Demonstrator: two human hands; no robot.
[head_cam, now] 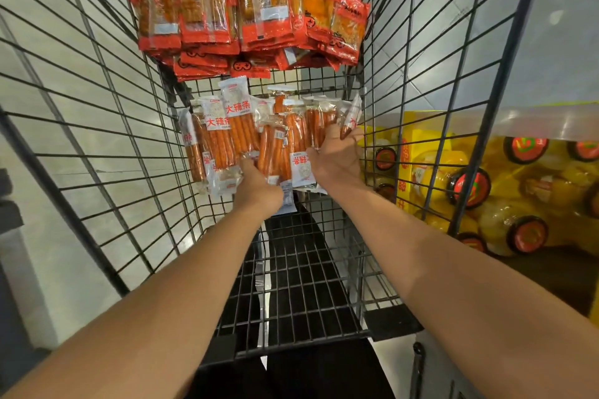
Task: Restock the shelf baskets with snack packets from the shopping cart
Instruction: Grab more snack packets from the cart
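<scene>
Both forearms bare; no sleeves, hands [259, 186] ungloved.

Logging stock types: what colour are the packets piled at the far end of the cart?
Red-orange packets with clear windows, seen in the head view.

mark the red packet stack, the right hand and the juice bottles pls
red packet stack [259, 6]: head view, front of a top packet.
right hand [337, 155]: head view, back of the hand.
juice bottles [528, 235]: head view, one red cap.
</scene>
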